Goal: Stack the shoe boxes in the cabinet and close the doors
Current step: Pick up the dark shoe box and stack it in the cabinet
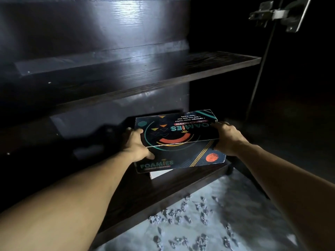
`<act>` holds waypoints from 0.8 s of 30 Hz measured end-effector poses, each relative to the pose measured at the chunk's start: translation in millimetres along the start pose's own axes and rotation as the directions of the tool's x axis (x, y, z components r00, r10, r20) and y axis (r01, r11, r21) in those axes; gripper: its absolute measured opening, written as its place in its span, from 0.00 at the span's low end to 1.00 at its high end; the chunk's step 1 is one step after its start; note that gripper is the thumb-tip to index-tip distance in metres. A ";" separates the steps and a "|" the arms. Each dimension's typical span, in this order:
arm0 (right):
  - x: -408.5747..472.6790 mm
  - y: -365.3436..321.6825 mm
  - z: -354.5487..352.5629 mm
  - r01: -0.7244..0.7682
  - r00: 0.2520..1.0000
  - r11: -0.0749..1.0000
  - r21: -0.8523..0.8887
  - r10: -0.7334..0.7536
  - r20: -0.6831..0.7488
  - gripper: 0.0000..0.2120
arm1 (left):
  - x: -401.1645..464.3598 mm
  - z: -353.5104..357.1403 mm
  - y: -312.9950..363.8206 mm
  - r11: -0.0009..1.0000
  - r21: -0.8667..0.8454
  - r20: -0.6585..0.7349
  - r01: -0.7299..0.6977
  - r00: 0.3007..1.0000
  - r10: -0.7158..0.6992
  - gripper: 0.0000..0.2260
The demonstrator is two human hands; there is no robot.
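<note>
two hands carry one dark foamies shoe box (176, 137) into the bottom compartment of the cabinet (101, 42). the left hand (136, 144) clamps its near left corner, thumb on the front face, and the right hand (227, 138) clamps the right end, fingers curled over the lid edge. the box sits over a second box with a white edge (159, 173) showing just below; whether they touch i cannot tell. the step looks like the stacking itself. next, the box likely needs squaring over the one beneath and letting go. it is printed glossy cardboard, flat and rectangular, with worn pale corners. the wooden shelf (163, 73) above is dark, grained and shiny. a metal hinge (277, 14) hangs on the open door at the upper right. the floor (217, 218) is pale and speckled.
</note>
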State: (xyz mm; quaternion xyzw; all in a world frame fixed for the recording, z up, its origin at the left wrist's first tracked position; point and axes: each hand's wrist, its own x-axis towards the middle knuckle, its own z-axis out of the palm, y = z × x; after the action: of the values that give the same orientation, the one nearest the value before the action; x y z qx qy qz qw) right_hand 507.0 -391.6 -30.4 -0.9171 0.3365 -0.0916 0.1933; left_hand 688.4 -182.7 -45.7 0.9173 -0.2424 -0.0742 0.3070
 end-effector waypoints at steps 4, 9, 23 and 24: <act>28.0 -1.5 15.1 -0.056 0.985 0.998 -0.017 0.053 -0.163 0.27 | 10.2 5.6 0.4 0.998 0.030 -0.116 -0.061 0.991 0.064 0.43; 48.3 -23.1 37.7 -0.110 0.918 0.991 -0.073 0.073 -0.390 0.17 | 20.5 20.0 10.8 0.970 0.221 -0.216 -0.104 0.964 0.152 0.38; 71.0 -40.2 56.4 0.099 0.995 0.994 -0.041 -0.099 0.005 0.40 | 56.0 36.4 5.0 0.950 0.281 -0.138 -0.135 0.974 0.180 0.32; 70.0 -38.6 53.2 0.103 0.995 0.994 -0.031 -0.102 0.022 0.40 | 55.1 35.5 7.5 0.941 0.316 -0.130 -0.120 0.977 0.169 0.32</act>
State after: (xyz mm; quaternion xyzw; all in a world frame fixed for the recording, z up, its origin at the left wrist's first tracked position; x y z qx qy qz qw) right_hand 598.3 -394.7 -60.0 -0.9370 0.2885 -0.0866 0.1769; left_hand 723.3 -233.6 -69.0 0.9364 -0.2931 0.0589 0.1836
